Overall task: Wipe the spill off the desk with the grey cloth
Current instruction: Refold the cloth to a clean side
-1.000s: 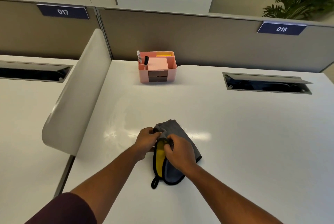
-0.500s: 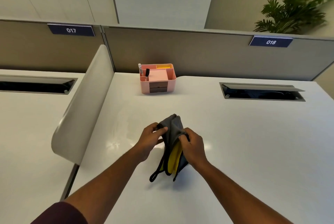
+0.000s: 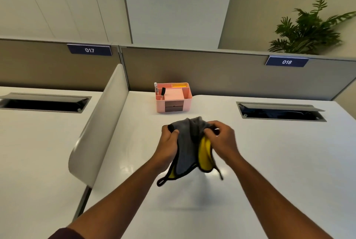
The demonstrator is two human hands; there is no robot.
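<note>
- Two bare forearms reach forward from the bottom edge, with a dark maroon sleeve (image 3: 64, 234) showing at the lower left corner.
- Left hand (image 3: 169, 143) grips the left part of the grey cloth's (image 3: 185, 154) top edge; its fingers (image 3: 174, 134) are curled tight, thumb pressed onto the fabric.
- Right hand (image 3: 221, 142) grips the right part of that edge, its fingers bent closed around bunched fabric.
- Grey cloth hangs from both hands, lifted clear of the white bench (image 3: 269, 161) and casting a soft shadow below. It has a black trim and a bright yellow underside showing in its folds, and a small black loop dangles at its lower left corner.
- Bench surface is glossy, with faint bright reflections under and left of the hands; whether any of that is the spill cannot be told.
- Curved pale divider (image 3: 96, 128) stands along the bench's left edge, separating it from a neighbouring desk.
- Pink organiser (image 3: 174, 97) sits at the back of the bench, well beyond the hands, holding pens, a yellow pad and two small dark drawers.
- Open cable tray (image 3: 281, 112) is set into the bench surface at the right rear.
- Brown partition (image 3: 212, 71) runs behind, carrying blue signs reading 017 (image 3: 89, 50) and 018 (image 3: 287, 62).
- Green plant (image 3: 308, 30) rises behind the partition on the right, and pale cabinets (image 3: 57, 3) fill the upper left.
</note>
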